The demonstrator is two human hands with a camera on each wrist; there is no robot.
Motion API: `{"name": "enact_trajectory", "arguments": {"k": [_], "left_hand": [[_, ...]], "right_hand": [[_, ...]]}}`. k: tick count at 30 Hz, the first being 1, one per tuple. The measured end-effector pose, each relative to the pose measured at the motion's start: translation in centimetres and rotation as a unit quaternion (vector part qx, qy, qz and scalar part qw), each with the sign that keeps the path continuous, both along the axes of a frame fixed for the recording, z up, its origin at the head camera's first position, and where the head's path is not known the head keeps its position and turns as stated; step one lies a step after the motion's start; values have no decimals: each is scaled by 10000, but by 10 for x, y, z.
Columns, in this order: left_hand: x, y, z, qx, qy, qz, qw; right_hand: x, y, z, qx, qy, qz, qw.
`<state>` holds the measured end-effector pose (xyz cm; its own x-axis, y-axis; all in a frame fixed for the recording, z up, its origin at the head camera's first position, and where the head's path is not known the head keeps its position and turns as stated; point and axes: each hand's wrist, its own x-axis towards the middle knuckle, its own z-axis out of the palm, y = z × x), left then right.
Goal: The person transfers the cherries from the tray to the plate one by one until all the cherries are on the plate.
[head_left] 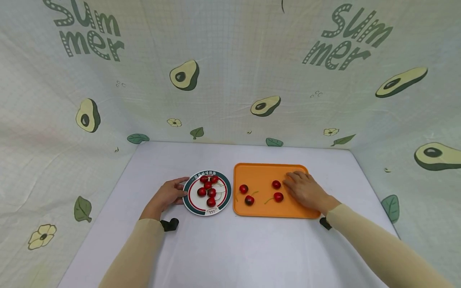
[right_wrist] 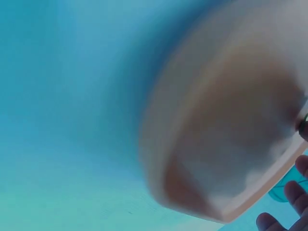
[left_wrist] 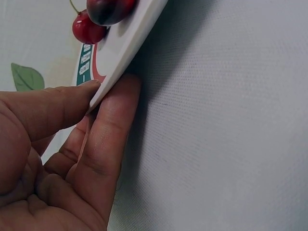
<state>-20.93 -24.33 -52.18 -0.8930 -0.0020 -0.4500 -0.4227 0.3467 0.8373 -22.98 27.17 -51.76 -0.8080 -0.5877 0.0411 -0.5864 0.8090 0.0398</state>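
Note:
A round white plate (head_left: 226, 203) with a green and red rim bears several dark red cherries (head_left: 211, 193). My left hand (head_left: 167, 197) pinches the plate's left edge; in the left wrist view the thumb (left_wrist: 62, 108) lies on top and a finger (left_wrist: 113, 125) underneath. To the right of the plate lies an orange tray (head_left: 259, 172) holding several stemmed cherries (head_left: 249, 200). Over the tray's right part is my right hand (head_left: 306, 191), its fingers extended towards the two nearest cherries (head_left: 277, 191) without visibly gripping one. Only some fingertips (right_wrist: 294, 192) show in the right wrist view.
Both dishes stand on a white-covered table (head_left: 216, 256). A pale cloth (head_left: 223, 80) printed with avocados and leaves hangs behind and at the sides. Colours in the right wrist view are distorted and much of it is blurred.

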Motion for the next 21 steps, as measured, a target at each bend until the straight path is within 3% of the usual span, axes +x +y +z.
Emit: {"name": "enact_trajectory", "arguments": {"k": [11,16,21], "left_hand": [[0,1,0,13,8,-9,10000],[0,1,0,43,4,6,10000],[0,0,0,39,-5,27,10000]], "right_hand": [[20,-4,1,-241,73,-300,9992],[20,-11,0,-677,170,-518,9962],[16,-17,-5,-1002,-32,-803,9917]]}}
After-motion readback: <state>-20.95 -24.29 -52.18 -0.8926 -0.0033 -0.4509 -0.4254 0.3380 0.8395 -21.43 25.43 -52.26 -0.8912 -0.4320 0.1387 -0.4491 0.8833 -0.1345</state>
